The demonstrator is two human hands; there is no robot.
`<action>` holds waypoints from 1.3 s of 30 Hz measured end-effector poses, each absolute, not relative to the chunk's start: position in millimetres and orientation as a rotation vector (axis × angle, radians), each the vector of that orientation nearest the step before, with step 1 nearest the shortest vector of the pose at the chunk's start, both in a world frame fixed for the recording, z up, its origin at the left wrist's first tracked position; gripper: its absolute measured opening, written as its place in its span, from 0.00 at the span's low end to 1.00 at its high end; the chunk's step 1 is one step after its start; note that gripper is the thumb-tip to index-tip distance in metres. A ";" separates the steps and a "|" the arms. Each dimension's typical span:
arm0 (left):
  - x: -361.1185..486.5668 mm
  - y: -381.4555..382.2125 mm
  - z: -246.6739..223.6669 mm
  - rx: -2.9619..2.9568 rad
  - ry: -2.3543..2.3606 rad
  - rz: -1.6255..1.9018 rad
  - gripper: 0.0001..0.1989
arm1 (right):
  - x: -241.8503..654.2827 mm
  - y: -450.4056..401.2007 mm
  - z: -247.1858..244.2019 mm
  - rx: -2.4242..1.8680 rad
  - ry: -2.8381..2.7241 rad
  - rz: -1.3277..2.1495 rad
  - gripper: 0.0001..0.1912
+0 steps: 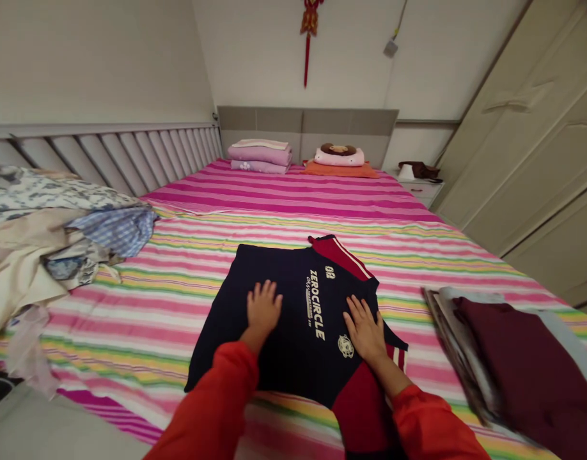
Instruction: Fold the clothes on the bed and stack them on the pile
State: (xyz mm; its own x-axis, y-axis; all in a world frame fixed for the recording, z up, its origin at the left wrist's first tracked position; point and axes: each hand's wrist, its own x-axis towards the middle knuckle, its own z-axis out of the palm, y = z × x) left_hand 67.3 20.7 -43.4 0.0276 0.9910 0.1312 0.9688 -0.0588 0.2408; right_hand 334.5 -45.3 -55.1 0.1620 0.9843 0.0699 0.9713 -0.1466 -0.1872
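Note:
A dark navy T-shirt (288, 358) with red sleeves, white stripes and white lettering lies spread on the bed, its hem to the left and its neck to the right. My left hand (264, 306) rests flat on the body of the shirt, fingers apart. Near the neck, my right hand (364, 327) also lies flat on the cloth, just right of the lettering. The nearer sleeve (363, 409) runs toward me, partly hidden by my right forearm. Neither hand grips the fabric.
A stack of folded clothes (518, 364), maroon on top, sits at the right. Loose clothes (58, 236) are heaped at the left by the bed rail (144, 160). Folded purple bedding (259, 154) and a pink pillow (339, 157) stand at the headboard (269, 124).

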 end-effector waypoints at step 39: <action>15.1 -54.6 -46.4 2.196 2.174 0.416 0.25 | 339.0 -42.5 -60.7 -2.207 -1.920 0.112 0.28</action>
